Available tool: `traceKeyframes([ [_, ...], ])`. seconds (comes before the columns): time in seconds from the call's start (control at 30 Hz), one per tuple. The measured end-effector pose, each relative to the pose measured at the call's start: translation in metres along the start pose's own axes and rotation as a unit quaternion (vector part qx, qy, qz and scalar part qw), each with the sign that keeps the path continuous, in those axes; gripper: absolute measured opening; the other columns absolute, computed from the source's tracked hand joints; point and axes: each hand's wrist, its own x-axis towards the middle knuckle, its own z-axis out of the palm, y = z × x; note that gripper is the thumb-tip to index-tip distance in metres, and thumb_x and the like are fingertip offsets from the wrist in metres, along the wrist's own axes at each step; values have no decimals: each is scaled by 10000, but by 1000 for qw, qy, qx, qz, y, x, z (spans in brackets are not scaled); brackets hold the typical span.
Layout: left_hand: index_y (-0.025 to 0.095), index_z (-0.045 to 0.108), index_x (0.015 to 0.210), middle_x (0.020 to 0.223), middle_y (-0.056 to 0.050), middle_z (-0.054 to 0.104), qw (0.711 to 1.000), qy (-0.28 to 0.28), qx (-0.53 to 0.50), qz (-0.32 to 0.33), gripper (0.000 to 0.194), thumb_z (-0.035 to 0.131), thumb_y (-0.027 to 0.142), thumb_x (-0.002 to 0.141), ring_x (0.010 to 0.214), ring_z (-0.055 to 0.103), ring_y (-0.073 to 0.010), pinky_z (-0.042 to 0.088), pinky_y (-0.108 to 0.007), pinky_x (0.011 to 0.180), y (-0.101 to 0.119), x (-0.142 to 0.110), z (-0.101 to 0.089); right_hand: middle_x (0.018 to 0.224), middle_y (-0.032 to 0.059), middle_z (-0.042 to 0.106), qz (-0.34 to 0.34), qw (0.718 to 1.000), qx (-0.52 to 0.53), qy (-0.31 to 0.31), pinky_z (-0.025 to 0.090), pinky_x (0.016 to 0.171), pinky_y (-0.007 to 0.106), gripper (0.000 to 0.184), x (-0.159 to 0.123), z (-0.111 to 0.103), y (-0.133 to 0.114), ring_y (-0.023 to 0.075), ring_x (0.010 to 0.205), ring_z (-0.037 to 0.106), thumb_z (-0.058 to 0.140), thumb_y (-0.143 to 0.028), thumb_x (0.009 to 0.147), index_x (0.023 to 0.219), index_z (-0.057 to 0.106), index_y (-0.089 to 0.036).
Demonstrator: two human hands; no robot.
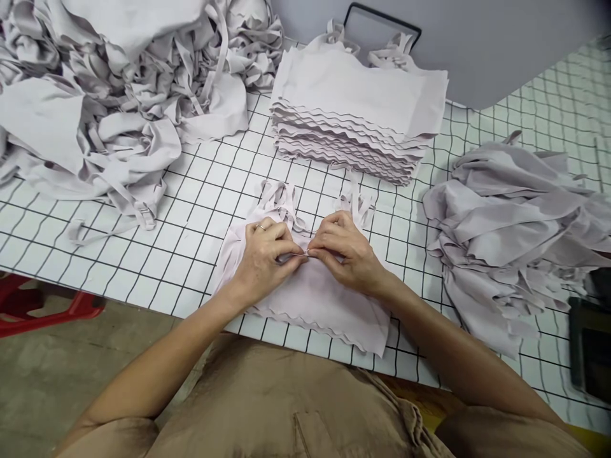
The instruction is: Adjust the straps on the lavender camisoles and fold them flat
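Observation:
A pale pinkish-grey camisole (329, 302) lies flat at the table's front edge, its wavy hem toward me and its bunched straps at the far side. My left hand (270, 251), with a ring on one finger, is closed in a pinch at the middle of the camisole's upper edge. Right beside it, my right hand (346, 248) pinches the same edge, thumb and fingertips almost meeting the left ones. A thin pale line shows between the fingertips; whether it is thread or fabric edge I cannot tell.
Behind stands a neat stack of camisoles (353, 89) against a grey panel (468, 44) with a black wire handle. Heaped camisoles (119, 95) fill the far left; another loose pile (520, 222) lies right, near a dark device (589, 346). A red stool (62, 312) is lower left.

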Motion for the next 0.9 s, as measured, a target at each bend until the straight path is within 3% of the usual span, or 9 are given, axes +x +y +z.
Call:
traceKeyframes([
  [0.27, 234, 726, 684, 722, -4, 626, 1000, 2, -6, 3, 175, 745, 257, 857, 828, 531, -206, 351, -409, 832, -1, 0, 1, 717, 36, 564, -55, 989, -71, -121, 261, 1013, 607, 364, 6, -17, -5, 233, 920, 460, 418, -147, 998, 714, 637, -211],
  [0.4, 218, 706, 745, 777, 4, 678, 1000, -9, 1, 16, 147, 762, 294, 857, 868, 553, -213, 327, -421, 871, 0, -3, -7, 648, 17, 566, -56, 985, -41, -156, 266, 1025, 602, 326, 30, -38, -1, 216, 848, 478, 555, -362, 991, 720, 662, -215],
  [0.53, 208, 663, 824, 800, 24, 720, 998, -26, 25, 47, 205, 753, 385, 874, 880, 582, -214, 275, -453, 962, 2, -12, -31, 605, 16, 510, -66, 989, -42, -126, 280, 1026, 563, 472, 74, -53, -3, 209, 822, 467, 496, -492, 1008, 649, 638, -220],
  [0.63, 208, 662, 856, 796, 24, 722, 997, -36, 52, 50, 216, 741, 408, 878, 852, 584, -206, 258, -468, 1008, -4, -20, -51, 630, 13, 491, -84, 989, -49, -114, 251, 1049, 574, 499, 106, -48, -3, 214, 859, 469, 452, -495, 1024, 647, 614, -212],
  [0.77, 218, 677, 852, 795, 11, 716, 996, -50, 74, 20, 161, 700, 368, 905, 819, 595, -203, 296, -479, 1014, -17, -22, -66, 647, 21, 506, -68, 986, -72, -136, 299, 1020, 565, 479, 135, -30, 10, 223, 884, 474, 447, -440, 1032, 644, 577, -192],
  [0.83, 228, 687, 941, 904, -18, 722, 995, -30, 92, 8, 137, 679, 363, 918, 896, 623, -225, 328, -488, 1019, -18, -24, -66, 753, 46, 604, -44, 987, -95, -125, 312, 1024, 588, 390, 135, -23, 13, 247, 949, 504, 467, -404, 1024, 751, 643, -190],
  [0.9, 235, 656, 1152, 1119, -78, 702, 992, 28, 121, 17, 250, 654, 363, 937, 1078, 624, -268, 335, -516, 1063, -13, -28, -61, 1034, 97, 686, -22, 988, -135, -72, 292, 1061, 635, 297, 118, -16, 6, 284, 1077, 535, 456, -368, 1028, 1018, 695, -192],
])
